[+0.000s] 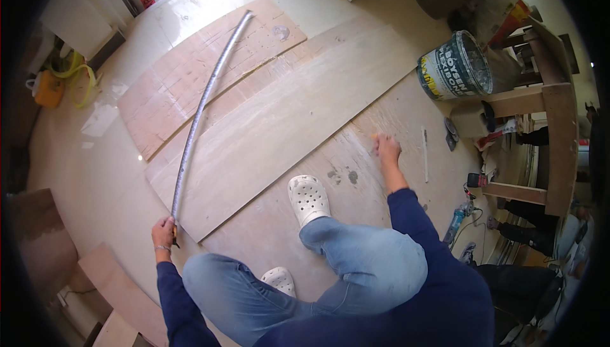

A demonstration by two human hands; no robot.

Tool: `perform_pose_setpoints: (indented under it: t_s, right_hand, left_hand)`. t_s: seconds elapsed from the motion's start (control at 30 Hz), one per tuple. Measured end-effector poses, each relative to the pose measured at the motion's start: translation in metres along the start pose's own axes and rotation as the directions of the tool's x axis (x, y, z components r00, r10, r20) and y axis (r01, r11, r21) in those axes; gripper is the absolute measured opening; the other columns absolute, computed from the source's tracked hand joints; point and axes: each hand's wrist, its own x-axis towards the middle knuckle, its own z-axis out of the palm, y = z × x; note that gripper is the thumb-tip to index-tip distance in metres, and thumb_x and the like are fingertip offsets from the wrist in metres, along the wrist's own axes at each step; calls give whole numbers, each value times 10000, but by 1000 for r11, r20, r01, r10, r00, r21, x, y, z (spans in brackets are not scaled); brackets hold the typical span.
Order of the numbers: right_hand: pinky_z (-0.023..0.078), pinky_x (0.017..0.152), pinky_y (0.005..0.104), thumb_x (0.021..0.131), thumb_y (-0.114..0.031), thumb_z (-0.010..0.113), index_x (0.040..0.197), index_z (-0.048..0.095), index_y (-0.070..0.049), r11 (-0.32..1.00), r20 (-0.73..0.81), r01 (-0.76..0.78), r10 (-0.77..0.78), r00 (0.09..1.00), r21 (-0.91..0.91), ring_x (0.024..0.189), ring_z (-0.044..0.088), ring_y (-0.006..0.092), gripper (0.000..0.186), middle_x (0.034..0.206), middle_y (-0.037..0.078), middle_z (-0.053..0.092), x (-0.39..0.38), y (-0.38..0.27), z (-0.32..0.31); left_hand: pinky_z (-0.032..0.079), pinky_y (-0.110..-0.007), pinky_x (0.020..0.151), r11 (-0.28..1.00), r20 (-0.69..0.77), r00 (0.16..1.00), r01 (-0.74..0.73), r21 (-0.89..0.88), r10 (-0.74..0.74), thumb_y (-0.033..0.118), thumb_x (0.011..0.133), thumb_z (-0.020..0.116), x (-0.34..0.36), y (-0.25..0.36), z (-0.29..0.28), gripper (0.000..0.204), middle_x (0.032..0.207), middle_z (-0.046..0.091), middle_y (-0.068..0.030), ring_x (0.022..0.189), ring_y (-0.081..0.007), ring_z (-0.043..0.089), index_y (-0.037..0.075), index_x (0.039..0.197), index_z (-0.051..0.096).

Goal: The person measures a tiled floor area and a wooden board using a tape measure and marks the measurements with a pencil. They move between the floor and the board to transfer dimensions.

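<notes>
My left hand (164,234) grips the case of a tape measure (175,238) at the near left corner of a long beige tile slab (286,131). Its silvery blade (202,107) is drawn out far across the slab and over a pinkish board (190,67), its tip lying near the board's far edge. Just past the slab's right edge, my right hand (387,149) is closed, fingertips pinched on a small orange thing that looks like a pencil end; most of it is hidden. The slab lies flat over wooden sheets.
A dark green bucket (455,67) stands beyond the slab's right end. A thin white stick (425,155) and a teal power tool (456,221) with a cord lie at right, by a wooden workbench frame (554,150). Far left sits a yellow bottle (48,91). A plank (124,296) lies lower left.
</notes>
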Motion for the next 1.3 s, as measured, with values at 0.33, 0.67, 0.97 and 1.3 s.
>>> perform_pose_setpoints:
  t_s: [0.33, 0.67, 0.97, 1.3]
  right_hand:
    - [450, 457, 223, 891, -268, 570, 887, 606, -55, 994, 212, -110, 108, 971, -5, 574, 563, 74, 216, 739, 28, 616, -108, -15, -24]
    - [426, 495, 209, 914, -281, 574, 929, 615, -52, 917, 329, 400, -377, 866, -1, 623, 561, 77, 233, 813, 31, 636, -97, -206, -41]
    - [449, 594, 218, 921, -220, 590, 1026, 628, -2, 676, 369, 684, -730, 575, 272, 680, 573, 83, 245, 830, 44, 646, -245, -357, -39]
    - [443, 557, 212, 906, -205, 618, 1002, 633, 6, 748, 536, 623, -631, 560, 230, 644, 571, 90, 233, 836, 69, 655, -266, -334, -4]
  left_hand:
    - [468, -259, 702, 836, 39, 974, 212, -506, -224, 255, 882, 616, -153, -24, 69, 309, 862, 661, -50, 768, -102, 577, -23, 1004, 672]
    - [462, -243, 636, 520, 60, 876, 337, -785, -478, 346, 871, 634, -189, -45, 147, 368, 786, 649, -8, 696, -79, 561, 8, 1008, 685]
    - [475, -255, 705, 589, 22, 943, 226, -776, -333, 444, 849, 642, -222, -54, 149, 479, 862, 678, -52, 768, -107, 592, 14, 1058, 674]
    - [471, -314, 688, 666, -1, 865, 385, -639, -502, 498, 837, 593, -219, -43, 138, 475, 755, 661, -118, 705, -197, 605, 40, 899, 703]
